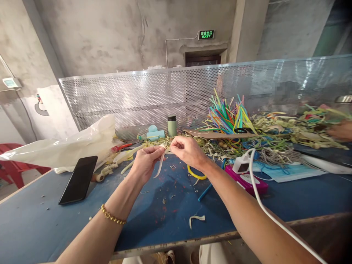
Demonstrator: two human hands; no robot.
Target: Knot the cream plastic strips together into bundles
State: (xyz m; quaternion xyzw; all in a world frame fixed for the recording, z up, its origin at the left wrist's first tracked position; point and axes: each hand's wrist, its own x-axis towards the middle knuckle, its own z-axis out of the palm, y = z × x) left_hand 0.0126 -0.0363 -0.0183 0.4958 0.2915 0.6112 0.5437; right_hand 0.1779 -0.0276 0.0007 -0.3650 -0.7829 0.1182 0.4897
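Note:
A thin whitish strip (160,165) hangs down from the pinched fingers of my left hand (146,161), with a small white bit at the fingertips. Just to its right, my right hand (188,150) is closed, thumb against the curled fingers; what it pinches, if anything, is too small to make out. The two hands are a small gap apart above the blue table (154,216). A yellow ring (196,175) and a blue stick (205,193) lie by my right wrist, and a curled pale scrap (196,218) lies nearer the table's front edge.
A black phone (78,180) and plastic sheeting (82,145) are at left. Behind the hands stands a green bottle (172,126). Colourful strips (228,115) and tangled scraps fill the back right. A white cable (258,198) runs from a magenta box (258,183) past my right arm.

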